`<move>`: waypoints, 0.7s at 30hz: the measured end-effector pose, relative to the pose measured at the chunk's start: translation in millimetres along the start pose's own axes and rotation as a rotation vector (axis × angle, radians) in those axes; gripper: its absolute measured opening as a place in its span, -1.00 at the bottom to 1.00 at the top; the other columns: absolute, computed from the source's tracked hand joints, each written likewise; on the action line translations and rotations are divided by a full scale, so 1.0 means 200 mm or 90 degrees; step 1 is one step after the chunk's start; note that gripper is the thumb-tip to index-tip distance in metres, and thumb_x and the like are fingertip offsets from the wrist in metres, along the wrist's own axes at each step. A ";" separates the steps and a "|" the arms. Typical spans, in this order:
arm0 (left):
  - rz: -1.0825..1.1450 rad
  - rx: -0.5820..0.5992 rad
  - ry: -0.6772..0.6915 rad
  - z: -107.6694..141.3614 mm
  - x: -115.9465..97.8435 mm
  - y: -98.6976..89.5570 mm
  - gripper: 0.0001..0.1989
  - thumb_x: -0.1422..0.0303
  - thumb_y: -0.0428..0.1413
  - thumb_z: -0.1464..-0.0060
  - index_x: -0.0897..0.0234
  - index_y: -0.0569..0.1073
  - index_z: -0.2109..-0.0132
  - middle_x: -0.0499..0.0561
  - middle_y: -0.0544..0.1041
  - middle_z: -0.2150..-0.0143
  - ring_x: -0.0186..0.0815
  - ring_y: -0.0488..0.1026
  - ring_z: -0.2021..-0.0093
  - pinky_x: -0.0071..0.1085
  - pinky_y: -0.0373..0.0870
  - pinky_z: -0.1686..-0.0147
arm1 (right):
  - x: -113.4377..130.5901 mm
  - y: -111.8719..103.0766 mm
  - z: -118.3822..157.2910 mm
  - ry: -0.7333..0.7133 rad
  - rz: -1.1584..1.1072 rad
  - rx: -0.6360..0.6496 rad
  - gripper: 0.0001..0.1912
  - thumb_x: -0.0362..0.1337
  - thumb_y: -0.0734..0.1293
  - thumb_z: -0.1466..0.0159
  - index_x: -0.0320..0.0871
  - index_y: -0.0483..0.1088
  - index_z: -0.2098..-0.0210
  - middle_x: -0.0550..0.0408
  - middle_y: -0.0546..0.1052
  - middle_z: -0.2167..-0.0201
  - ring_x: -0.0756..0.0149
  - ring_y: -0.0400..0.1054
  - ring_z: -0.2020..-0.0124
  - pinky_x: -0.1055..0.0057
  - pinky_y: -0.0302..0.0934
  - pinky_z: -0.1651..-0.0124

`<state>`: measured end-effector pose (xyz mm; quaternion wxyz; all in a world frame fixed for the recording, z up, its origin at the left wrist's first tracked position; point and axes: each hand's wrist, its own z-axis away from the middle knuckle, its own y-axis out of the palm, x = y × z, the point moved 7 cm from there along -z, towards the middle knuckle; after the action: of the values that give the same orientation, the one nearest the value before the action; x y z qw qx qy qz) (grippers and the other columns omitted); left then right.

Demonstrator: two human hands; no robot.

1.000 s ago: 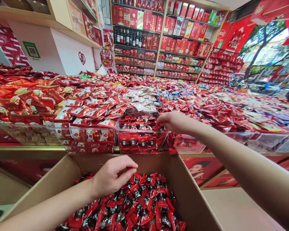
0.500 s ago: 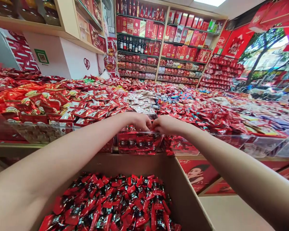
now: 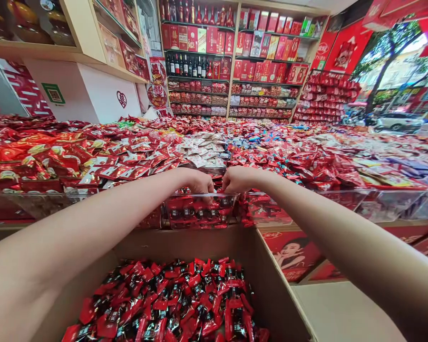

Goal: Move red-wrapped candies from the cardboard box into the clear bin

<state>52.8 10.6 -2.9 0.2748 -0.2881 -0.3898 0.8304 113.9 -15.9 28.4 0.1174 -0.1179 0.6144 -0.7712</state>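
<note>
My left hand (image 3: pixel 200 182) reaches over the front wall of a clear plastic bin (image 3: pixel 180 194). Its fingers are bent downward and touch the red-and-black wrapped candies (image 3: pixel 196 212) inside. Just to the right, my right hand (image 3: pixel 234 180) is closed with curled fingers at the bin's right rear part; what it grips, if anything, is hidden. A small gap separates the two hands. Below my forearms stands an open cardboard box (image 3: pixel 271 275) holding many of the same candies (image 3: pixel 178 299).
Bins of red packets (image 3: pixel 128 161), white packets (image 3: pixel 203 149) and other sweets spread left, right and behind. Shelves with bottles (image 3: pixel 185 65) and gift boxes (image 3: pixel 214 40) stand at the back. A white counter base (image 3: pixel 96 92) is at the left; a car (image 3: pixel 399 119) shows outside.
My hands have moved slightly apart, the left going left with a finger lower against the candies. The view has shifted a little. The box of candies looks the same.
</note>
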 end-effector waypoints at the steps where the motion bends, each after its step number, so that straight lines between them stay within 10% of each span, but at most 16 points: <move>1: -0.005 0.002 -0.001 0.00 0.00 0.00 -0.69 0.19 0.12 0.36 0.20 0.48 0.36 -0.16 0.42 0.59 -0.47 0.21 0.58 -0.56 0.14 0.52 | 0.00 0.01 -0.01 0.012 0.002 0.034 -0.68 -0.35 0.19 0.06 -0.18 0.42 0.31 0.07 0.47 0.43 0.36 0.30 0.49 0.53 0.11 0.51; 11: -0.038 -0.020 -0.014 0.00 0.00 0.00 -0.64 0.17 0.09 0.32 0.21 0.46 0.29 -0.13 0.44 0.51 -0.44 0.24 0.53 -0.54 0.15 0.49 | 0.04 0.08 -0.09 0.018 0.124 0.255 -0.57 -0.20 0.35 0.15 -0.32 0.40 0.30 -0.02 0.44 0.39 0.31 0.27 0.46 0.42 0.11 0.42; 21: -0.026 0.087 -0.076 0.02 0.10 0.01 -0.57 0.14 0.16 0.44 0.17 0.46 0.29 -0.08 0.47 0.47 -0.38 0.30 0.50 -0.49 0.22 0.46 | 0.02 0.08 -0.10 0.022 0.117 0.247 -0.43 -0.07 0.37 0.23 -0.31 0.39 0.28 -0.02 0.43 0.41 0.28 0.28 0.45 0.39 0.12 0.42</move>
<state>35.8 20.5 -7.8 0.2868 -0.2108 -0.3535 0.8651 103.4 -3.0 8.6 0.1975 -0.0234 0.4646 -0.8629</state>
